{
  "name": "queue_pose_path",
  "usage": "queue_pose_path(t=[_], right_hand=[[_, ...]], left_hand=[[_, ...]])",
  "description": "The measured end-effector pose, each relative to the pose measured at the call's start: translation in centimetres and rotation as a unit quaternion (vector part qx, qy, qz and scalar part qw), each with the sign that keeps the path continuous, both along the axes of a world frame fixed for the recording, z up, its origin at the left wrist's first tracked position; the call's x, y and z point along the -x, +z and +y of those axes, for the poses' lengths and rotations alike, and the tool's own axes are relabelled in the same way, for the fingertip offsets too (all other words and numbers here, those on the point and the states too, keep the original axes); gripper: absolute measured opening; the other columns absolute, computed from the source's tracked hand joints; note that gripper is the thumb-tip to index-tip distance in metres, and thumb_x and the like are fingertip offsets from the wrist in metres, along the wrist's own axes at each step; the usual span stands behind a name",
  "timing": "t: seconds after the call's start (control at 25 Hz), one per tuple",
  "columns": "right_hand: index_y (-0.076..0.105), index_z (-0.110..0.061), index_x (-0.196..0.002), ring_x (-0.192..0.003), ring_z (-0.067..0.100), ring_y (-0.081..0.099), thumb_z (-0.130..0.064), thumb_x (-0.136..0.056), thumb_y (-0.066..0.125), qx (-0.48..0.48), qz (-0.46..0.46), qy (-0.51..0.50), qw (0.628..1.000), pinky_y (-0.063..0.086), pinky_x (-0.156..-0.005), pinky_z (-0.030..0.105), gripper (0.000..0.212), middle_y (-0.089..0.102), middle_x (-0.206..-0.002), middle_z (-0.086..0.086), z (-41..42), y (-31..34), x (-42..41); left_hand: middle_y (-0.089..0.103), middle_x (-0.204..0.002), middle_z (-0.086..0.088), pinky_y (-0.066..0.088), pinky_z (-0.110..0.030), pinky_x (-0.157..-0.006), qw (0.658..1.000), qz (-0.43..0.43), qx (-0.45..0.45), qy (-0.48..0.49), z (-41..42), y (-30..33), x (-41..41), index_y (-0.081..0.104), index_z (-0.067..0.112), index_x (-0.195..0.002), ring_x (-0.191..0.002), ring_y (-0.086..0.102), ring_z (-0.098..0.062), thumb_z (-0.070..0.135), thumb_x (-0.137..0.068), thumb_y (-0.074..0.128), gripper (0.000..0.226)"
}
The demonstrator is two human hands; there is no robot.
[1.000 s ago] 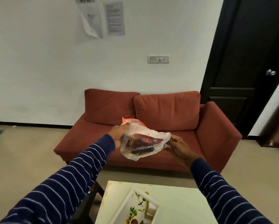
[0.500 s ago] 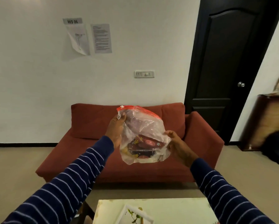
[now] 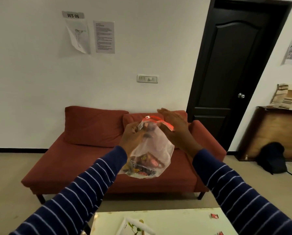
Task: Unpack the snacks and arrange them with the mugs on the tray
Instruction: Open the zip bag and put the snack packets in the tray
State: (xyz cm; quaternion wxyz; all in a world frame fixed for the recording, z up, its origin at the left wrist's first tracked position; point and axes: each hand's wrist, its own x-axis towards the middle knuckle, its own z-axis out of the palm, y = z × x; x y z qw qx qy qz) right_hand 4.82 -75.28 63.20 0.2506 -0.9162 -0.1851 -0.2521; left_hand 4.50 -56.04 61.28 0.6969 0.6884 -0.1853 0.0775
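A clear plastic zip bag (image 3: 156,146) with a red-orange seal strip hangs upright in mid-air in front of me, over the sofa. Several dark red and brown snack packets (image 3: 144,166) lie in its bottom. My left hand (image 3: 132,137) pinches the bag's top left corner. My right hand (image 3: 174,127) is at the top right by the red strip, fingers stretched out flat, resting against the bag's mouth. A corner of the white floral tray (image 3: 133,226) shows at the bottom edge. No mugs are visible.
A pale table (image 3: 175,221) lies below me with two small red packets (image 3: 214,216) near its right side. A red sofa (image 3: 94,150) stands behind it, a black door (image 3: 231,73) to the right, then a wooden cabinet (image 3: 274,133) and a black backpack (image 3: 272,157).
The bag went from lying sideways between both hands to hanging upright. My right hand left the bag's bottom right and rose to the red strip at the top. My view tilted up.
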Motion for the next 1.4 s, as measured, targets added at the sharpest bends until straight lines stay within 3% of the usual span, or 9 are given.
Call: queue_pose_path(t=[0.08,0.16,0.24,0.32,0.44,0.6,0.76,1.0,1.4], right_hand=[[0.041,-0.042,-0.146,-0.139,0.016,0.040,-0.045,-0.099,0.048,0.035,-0.017,0.026,0.999,0.026,-0.115,0.045,0.048,0.052,-0.147,-0.011,1.7,1.2,-0.1],[0.060,-0.031,-0.133,-0.110,0.009,0.057,-0.031,-0.099,0.055,0.000,-0.029,0.072,0.997,0.043,-0.097,0.034,0.035,0.068,-0.118,-0.008,2.7,1.9,-0.3],[0.071,-0.018,-0.119,-0.084,0.000,0.055,-0.021,-0.097,0.059,-0.035,-0.032,0.102,0.994,0.047,-0.076,0.024,0.025,0.069,-0.097,-0.004,2.9,2.6,-0.4],[0.073,-0.012,-0.112,-0.076,0.000,0.054,-0.018,-0.096,0.061,-0.045,-0.045,0.116,0.991,0.047,-0.070,0.022,0.021,0.068,-0.089,0.002,2.6,3.2,-0.4],[0.074,-0.010,-0.106,-0.075,0.011,0.059,-0.019,-0.096,0.062,-0.066,-0.037,0.124,0.989,0.050,-0.069,0.026,0.018,0.069,-0.085,0.007,1.9,3.8,-0.5],[0.075,-0.006,-0.099,-0.076,0.023,0.064,-0.020,-0.095,0.064,-0.088,-0.019,0.134,0.987,0.053,-0.070,0.037,0.018,0.071,-0.082,0.009,0.4,5.2,-1.0],[0.076,-0.009,-0.103,-0.077,0.016,0.065,-0.022,-0.093,0.067,-0.097,-0.001,0.153,0.983,0.053,-0.068,0.025,0.019,0.070,-0.079,-0.007,-1.3,6.3,-1.1],[0.074,-0.012,-0.101,-0.078,0.016,0.063,-0.027,-0.097,0.060,-0.057,-0.007,0.151,0.987,0.053,-0.070,0.030,0.021,0.073,-0.086,0.006,-4.0,6.6,-2.1],[0.058,-0.020,-0.096,-0.067,0.021,0.058,-0.051,-0.100,0.039,0.016,-0.037,0.131,0.991,0.050,-0.061,0.042,0.037,0.063,-0.077,0.002,-7.3,7.2,-2.0]], left_hand=[[0.070,-0.067,0.007,0.054,-0.023,-0.056,0.999,-0.029,-0.027,0.009,-0.5,0.0,-0.1,0.073,0.018,-0.075,-0.060,0.065,-0.004,0.004,-0.096,0.057,0.030],[0.072,-0.067,0.001,0.055,-0.033,-0.055,0.998,-0.051,-0.038,0.013,-0.8,0.3,-0.2,0.073,0.018,-0.075,-0.057,0.067,-0.013,0.014,-0.096,0.059,0.025],[0.062,-0.052,0.006,0.043,-0.027,-0.045,0.995,-0.081,-0.051,0.040,-0.8,0.4,-0.3,0.067,0.024,-0.060,-0.044,0.053,-0.007,0.025,-0.093,0.062,0.033],[0.062,-0.055,-0.003,0.043,-0.033,-0.044,0.987,-0.122,-0.064,0.084,-0.6,0.6,-0.3,0.069,0.013,-0.066,-0.048,0.053,-0.010,0.030,-0.089,0.068,0.028],[0.077,-0.089,0.000,0.060,-0.029,-0.067,0.980,-0.157,-0.035,0.114,-0.6,1.6,-0.6,0.075,0.010,-0.103,-0.079,0.073,-0.011,0.030,-0.082,0.077,0.029],[0.077,-0.100,0.000,0.060,-0.034,-0.081,0.989,-0.130,0.026,0.067,-2.0,3.2,-0.9,0.075,0.012,-0.109,-0.094,0.073,-0.018,0.026,-0.081,0.076,0.031],[0.078,-0.084,-0.003,0.061,-0.039,-0.069,0.985,-0.127,0.058,0.098,-3.8,3.9,-1.0,0.078,0.016,-0.094,-0.076,0.073,-0.028,0.029,-0.081,0.076,0.019],[0.072,-0.070,-0.002,0.055,-0.025,-0.054,0.982,-0.104,0.054,0.145,-6.6,5.8,-0.9,0.072,0.012,-0.080,-0.058,0.066,-0.014,0.026,-0.090,0.069,0.017],[0.073,-0.078,0.004,0.054,-0.024,-0.052,0.960,-0.150,0.038,0.233,-8.1,8.3,-0.4,0.072,0.019,-0.086,-0.056,0.068,-0.016,0.030,-0.092,0.067,0.014]])
